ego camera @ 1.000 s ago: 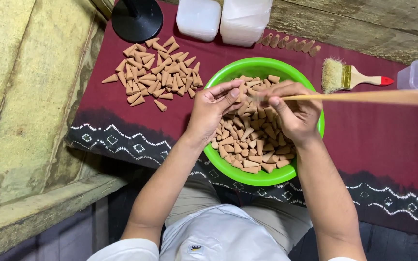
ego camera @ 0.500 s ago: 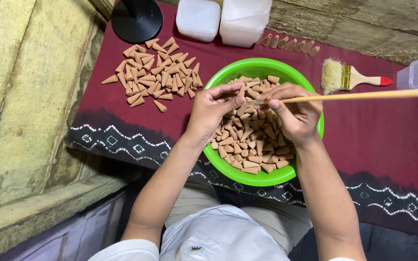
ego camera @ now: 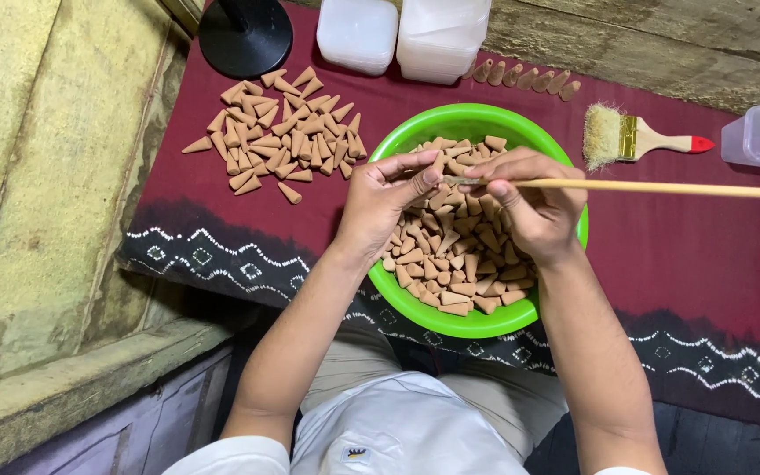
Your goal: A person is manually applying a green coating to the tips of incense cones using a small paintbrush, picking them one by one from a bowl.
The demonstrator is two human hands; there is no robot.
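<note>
In the head view, at frame centre over the green bowl of tan cones, the left hand pinches one cone while the right hand grips a thin stick at it; a skewed push might crack it.

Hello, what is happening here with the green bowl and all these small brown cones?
A person works over a green bowl full of small brown cones. The left hand pinches one cone at its fingertips, and the right hand holds a long thin wooden stick with its tip at that cone. A second heap of cones lies on the dark red cloth, beside a paintbrush and some plastic containers.
</note>
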